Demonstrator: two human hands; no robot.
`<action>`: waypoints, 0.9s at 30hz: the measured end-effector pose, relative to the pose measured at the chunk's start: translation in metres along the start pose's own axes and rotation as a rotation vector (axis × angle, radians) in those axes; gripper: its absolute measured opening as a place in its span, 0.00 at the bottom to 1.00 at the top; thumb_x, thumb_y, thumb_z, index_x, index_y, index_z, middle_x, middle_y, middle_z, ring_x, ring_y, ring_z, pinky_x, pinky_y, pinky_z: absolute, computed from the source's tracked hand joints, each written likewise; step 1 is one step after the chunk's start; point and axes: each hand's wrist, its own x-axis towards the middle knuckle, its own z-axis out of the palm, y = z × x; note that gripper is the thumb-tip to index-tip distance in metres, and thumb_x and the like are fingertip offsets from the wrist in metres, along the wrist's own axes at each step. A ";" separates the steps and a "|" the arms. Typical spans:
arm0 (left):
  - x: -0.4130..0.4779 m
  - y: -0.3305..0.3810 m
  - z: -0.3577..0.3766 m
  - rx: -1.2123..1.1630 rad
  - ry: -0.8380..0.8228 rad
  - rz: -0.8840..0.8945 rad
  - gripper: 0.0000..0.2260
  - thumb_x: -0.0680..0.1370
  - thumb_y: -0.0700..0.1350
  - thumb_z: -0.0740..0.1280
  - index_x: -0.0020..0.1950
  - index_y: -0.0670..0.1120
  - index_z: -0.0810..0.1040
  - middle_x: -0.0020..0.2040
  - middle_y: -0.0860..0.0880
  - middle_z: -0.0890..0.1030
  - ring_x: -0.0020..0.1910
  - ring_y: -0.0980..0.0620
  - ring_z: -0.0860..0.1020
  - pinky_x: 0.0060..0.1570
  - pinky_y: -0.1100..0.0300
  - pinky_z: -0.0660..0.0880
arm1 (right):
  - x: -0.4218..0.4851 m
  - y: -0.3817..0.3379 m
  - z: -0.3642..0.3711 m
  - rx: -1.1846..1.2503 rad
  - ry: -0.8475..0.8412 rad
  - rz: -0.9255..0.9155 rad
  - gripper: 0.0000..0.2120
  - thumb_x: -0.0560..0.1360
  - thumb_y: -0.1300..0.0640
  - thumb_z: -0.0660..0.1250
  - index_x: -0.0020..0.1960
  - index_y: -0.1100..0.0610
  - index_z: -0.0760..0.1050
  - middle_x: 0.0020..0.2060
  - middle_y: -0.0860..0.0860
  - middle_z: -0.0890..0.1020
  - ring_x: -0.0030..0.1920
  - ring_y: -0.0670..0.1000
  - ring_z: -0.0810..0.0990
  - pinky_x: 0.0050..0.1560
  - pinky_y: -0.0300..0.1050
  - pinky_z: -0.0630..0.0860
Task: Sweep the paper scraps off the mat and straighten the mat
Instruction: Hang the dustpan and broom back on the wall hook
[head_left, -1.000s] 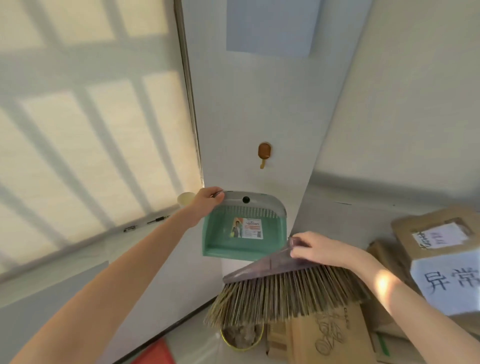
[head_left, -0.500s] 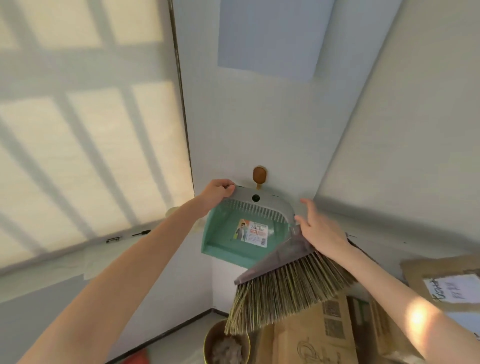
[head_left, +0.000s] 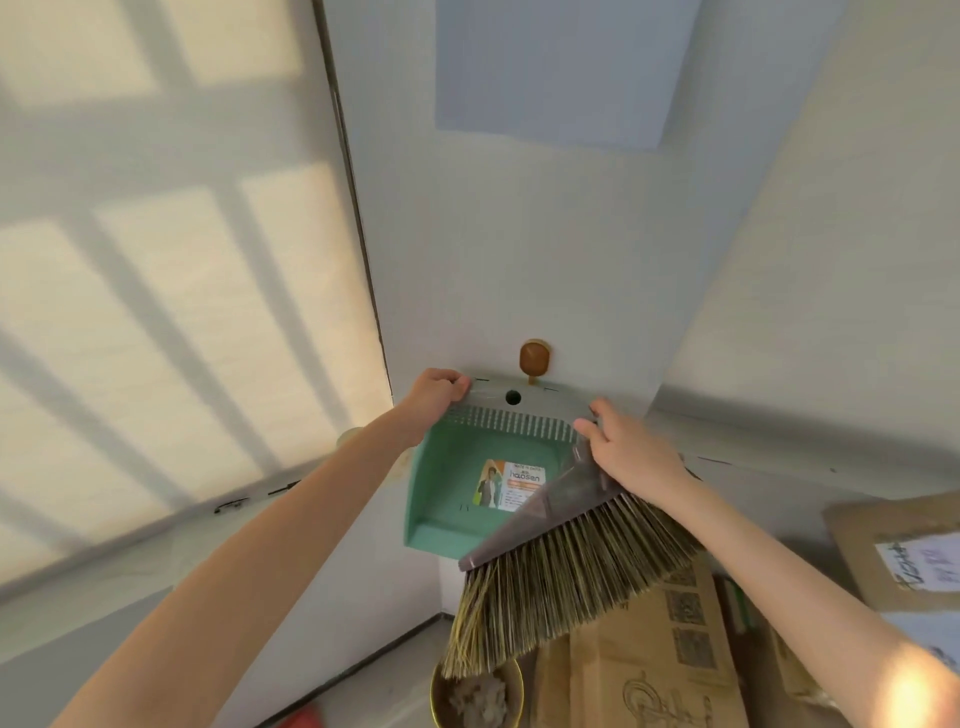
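You hold the green dustpan (head_left: 457, 483) flat against the wall, with its hanging hole (head_left: 513, 398) just below the brown wall hook (head_left: 534, 357), which sits at 12 o'clock from the hole and has not entered it. Your left hand (head_left: 434, 397) grips the pan's top rim at its 10 o'clock corner, fingers curled over the edge. Your right hand (head_left: 631, 452) clasps the grey back of the hand broom (head_left: 561, 566) and reaches its fingertips to the pan's 2 o'clock corner. The step in hand appears to be seating the pan on the hook or lifting it clear; this view alone does not settle which. To do it well, level the rim with both hands, align the hole under the hook and move the pan straight along the 12-to-6 line. Let the bristles hang clear toward 5 o'clock so they do not catch the pan. The pan's tray shows only its printed label (head_left: 511, 483) and no scraps. At 6 o'clock in the view, a round yellow-rimmed bin (head_left: 434, 693) holds pale crumpled material, possibly paper. The cardboard boxes (head_left: 649, 670) at 5 o'clock hide their contents. The mat is out of view.
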 end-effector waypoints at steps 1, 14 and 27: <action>0.002 0.000 0.001 -0.003 0.010 0.003 0.10 0.83 0.42 0.60 0.46 0.43 0.78 0.39 0.47 0.76 0.39 0.50 0.74 0.38 0.59 0.68 | -0.001 -0.001 -0.001 -0.016 -0.005 0.003 0.13 0.83 0.46 0.51 0.57 0.53 0.68 0.26 0.52 0.80 0.27 0.45 0.79 0.34 0.47 0.77; -0.010 -0.005 0.012 0.157 0.050 0.068 0.10 0.83 0.44 0.59 0.49 0.41 0.78 0.39 0.49 0.75 0.43 0.49 0.74 0.34 0.63 0.68 | -0.045 0.009 -0.111 0.395 -0.242 0.045 0.41 0.49 0.19 0.67 0.48 0.49 0.81 0.43 0.45 0.86 0.46 0.47 0.84 0.55 0.46 0.76; -0.003 -0.015 0.001 -0.061 0.036 0.090 0.11 0.77 0.47 0.70 0.55 0.41 0.82 0.47 0.46 0.82 0.48 0.48 0.79 0.47 0.60 0.76 | -0.008 -0.053 -0.136 0.330 0.389 -0.227 0.28 0.57 0.44 0.81 0.54 0.52 0.82 0.46 0.43 0.83 0.47 0.41 0.80 0.47 0.34 0.74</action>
